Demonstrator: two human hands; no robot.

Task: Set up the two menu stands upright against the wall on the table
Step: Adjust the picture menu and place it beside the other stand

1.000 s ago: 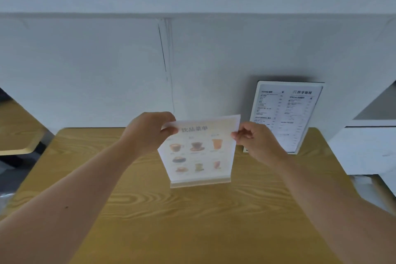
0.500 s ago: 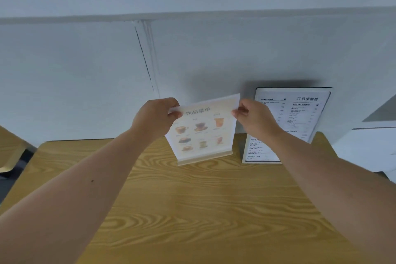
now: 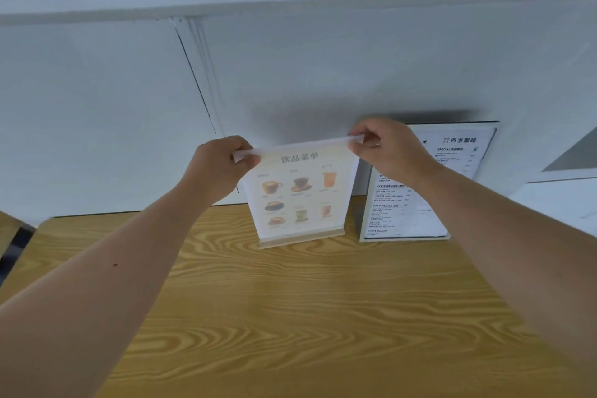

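- Seen from head height: pale wood-grain table (image 3: pixel 290 317) pushed against a plain white wall (image 3: pixel 290 74).
- Held upright near that wall: clear acrylic drinks menu stand with cup photographs (image 3: pixel 298 194), wooden base strip resting on or just above the tabletop; contact not clear.
- Left hand (image 3: pixel 214 168) pinched shut on the stand's top left corner; right hand (image 3: pixel 386 147) pinched shut on its top right corner.
- Long axis vertical, hanging below the fingers, face tilted toward the viewer, apparently just short of the wall.
- Just right of it: white text-printed menu stand (image 3: pixel 420 197), already leaning on the wall.
- No containers present.
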